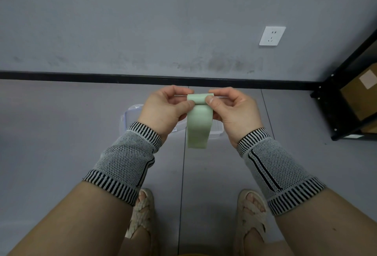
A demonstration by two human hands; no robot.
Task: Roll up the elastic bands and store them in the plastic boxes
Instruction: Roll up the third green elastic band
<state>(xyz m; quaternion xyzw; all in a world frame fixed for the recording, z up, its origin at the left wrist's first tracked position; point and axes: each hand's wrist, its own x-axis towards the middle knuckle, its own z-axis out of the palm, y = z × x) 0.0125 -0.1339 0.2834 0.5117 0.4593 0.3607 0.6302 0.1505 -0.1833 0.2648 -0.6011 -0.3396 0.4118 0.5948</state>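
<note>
- Up at chest height, above the grey floor [61,133], the pale green elastic band [197,121] is held between both hands, its top edge turned over into the first small fold of a roll.
- Left hand [163,111] pinches the left side of that fold, thumb in front and fingers curled behind.
- Right hand [234,111] mirrors it, thumb pad pressed on the front of the fold and fingertips wrapped over the top.
- Below the grip, the rest of the band hangs straight down as a flat tail, free and touching nothing.
- Down on the floor, right behind the hands, sits the clear plastic box [130,113]; most of it is hidden by the hands and band, so I can't tell what's inside.
- This looks like the very start of the rolling: one turn at most, nearly the whole length left to wind.
- To do it well, I'd say keep both thumbs level so the edges stack square, or the roll will cone out to one side.
- Light tension on the tail should help; a slack turn would likely spring open, as this material wants to uncurl.
- Keeping the pinch on the finished coil until it sits against the box wall seems wise.
- Off to the right stand a black shelf [346,96] with a cardboard box [361,98], and a wall socket [272,35] above.
</note>
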